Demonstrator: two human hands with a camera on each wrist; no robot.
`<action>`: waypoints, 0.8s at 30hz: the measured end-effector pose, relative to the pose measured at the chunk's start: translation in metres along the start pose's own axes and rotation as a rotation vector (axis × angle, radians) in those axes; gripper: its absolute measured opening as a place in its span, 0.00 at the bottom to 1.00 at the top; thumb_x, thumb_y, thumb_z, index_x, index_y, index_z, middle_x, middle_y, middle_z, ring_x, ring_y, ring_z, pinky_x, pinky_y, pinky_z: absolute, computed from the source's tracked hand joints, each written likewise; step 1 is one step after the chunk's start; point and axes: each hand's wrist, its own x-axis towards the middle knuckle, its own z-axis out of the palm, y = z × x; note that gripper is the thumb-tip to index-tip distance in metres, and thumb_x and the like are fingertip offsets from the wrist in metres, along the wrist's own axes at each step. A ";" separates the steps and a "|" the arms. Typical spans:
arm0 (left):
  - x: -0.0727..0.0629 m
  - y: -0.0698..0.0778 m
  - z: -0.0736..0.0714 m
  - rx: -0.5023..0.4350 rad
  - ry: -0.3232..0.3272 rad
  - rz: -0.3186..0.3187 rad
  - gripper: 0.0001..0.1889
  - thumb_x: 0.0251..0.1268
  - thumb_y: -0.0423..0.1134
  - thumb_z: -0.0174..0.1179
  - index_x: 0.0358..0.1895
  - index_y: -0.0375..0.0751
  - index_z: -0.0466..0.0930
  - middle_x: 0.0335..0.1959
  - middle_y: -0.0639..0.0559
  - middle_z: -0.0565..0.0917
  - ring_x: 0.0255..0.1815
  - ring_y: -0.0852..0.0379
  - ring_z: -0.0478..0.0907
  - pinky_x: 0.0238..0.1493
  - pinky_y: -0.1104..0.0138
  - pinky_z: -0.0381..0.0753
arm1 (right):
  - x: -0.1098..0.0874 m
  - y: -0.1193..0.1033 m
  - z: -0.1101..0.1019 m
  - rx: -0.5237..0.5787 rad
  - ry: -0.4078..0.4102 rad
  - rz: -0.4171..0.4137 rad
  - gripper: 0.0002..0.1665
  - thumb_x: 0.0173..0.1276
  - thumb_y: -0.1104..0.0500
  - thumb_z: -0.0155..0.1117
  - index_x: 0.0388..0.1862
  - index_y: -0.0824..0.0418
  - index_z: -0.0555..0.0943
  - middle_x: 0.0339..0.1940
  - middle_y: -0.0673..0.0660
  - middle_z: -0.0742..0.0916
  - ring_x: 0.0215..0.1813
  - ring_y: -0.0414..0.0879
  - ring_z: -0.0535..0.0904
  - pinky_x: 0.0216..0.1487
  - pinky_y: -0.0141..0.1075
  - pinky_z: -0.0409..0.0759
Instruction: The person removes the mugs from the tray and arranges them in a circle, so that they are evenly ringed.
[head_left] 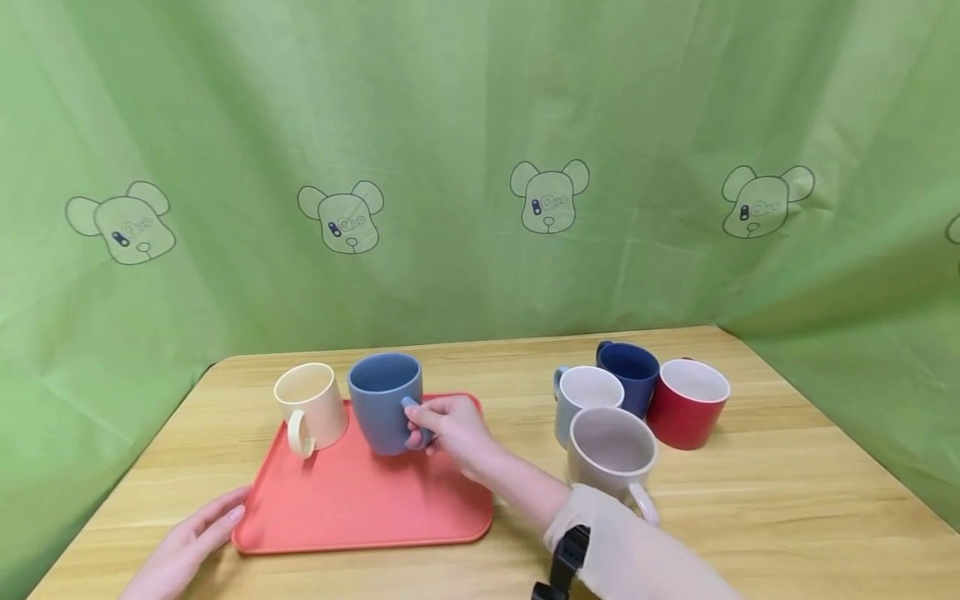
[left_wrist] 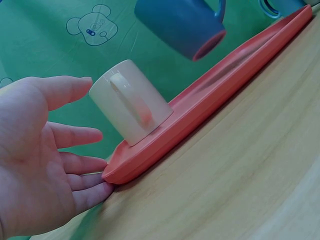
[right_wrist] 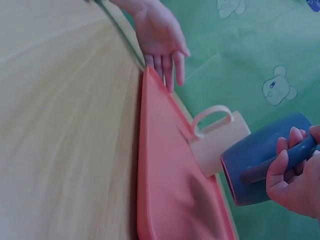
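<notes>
My right hand (head_left: 457,429) grips the handle of a blue-grey mug (head_left: 384,408). In the left wrist view this mug (left_wrist: 180,25) hangs upright above the red tray (head_left: 367,508), with a gap beneath its base. A cream mug (head_left: 315,408) stands on the tray's far left corner, its handle toward the near side. At the tray's near left corner, my left hand (head_left: 195,537) touches the rim with its fingertips; its fingers (left_wrist: 82,162) are extended and the thumb is held apart.
Right of the tray, a grouped set of mugs stands on the wooden table (head_left: 787,500): light blue (head_left: 573,417), navy (head_left: 637,379), red (head_left: 686,417) and taupe (head_left: 600,467). The taupe one is partly behind my right sleeve (head_left: 637,550). A green curtain (head_left: 450,283) hangs behind the table.
</notes>
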 end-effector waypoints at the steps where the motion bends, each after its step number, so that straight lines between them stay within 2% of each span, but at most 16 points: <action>1: 0.000 0.000 0.000 -0.001 0.000 -0.001 0.34 0.73 0.52 0.41 0.69 0.26 0.52 0.69 0.30 0.56 0.68 0.33 0.50 0.61 0.42 0.58 | -0.003 -0.002 -0.002 0.009 -0.006 0.001 0.15 0.65 0.61 0.61 0.26 0.74 0.78 0.14 0.52 0.79 0.20 0.38 0.75 0.20 0.27 0.69; 7: 0.000 0.000 0.000 -0.018 -0.005 -0.013 0.34 0.73 0.52 0.41 0.69 0.26 0.51 0.69 0.30 0.55 0.68 0.33 0.48 0.62 0.41 0.57 | -0.025 -0.015 -0.018 0.053 -0.044 0.019 0.13 0.66 0.61 0.59 0.22 0.67 0.76 0.16 0.51 0.79 0.22 0.38 0.77 0.22 0.27 0.70; 13: -0.001 0.000 -0.001 -0.030 0.000 -0.008 0.34 0.73 0.51 0.42 0.69 0.26 0.51 0.69 0.30 0.54 0.68 0.33 0.48 0.61 0.41 0.56 | -0.045 -0.030 -0.037 0.068 -0.087 -0.013 0.13 0.66 0.63 0.57 0.20 0.64 0.76 0.16 0.49 0.80 0.23 0.37 0.78 0.23 0.26 0.70; 24: 0.000 0.000 0.000 -0.054 -0.009 0.006 0.34 0.73 0.50 0.42 0.69 0.25 0.50 0.69 0.29 0.53 0.69 0.33 0.46 0.63 0.41 0.54 | -0.072 -0.054 -0.078 0.058 -0.076 -0.067 0.10 0.67 0.63 0.55 0.27 0.60 0.81 0.20 0.50 0.83 0.27 0.39 0.78 0.29 0.28 0.74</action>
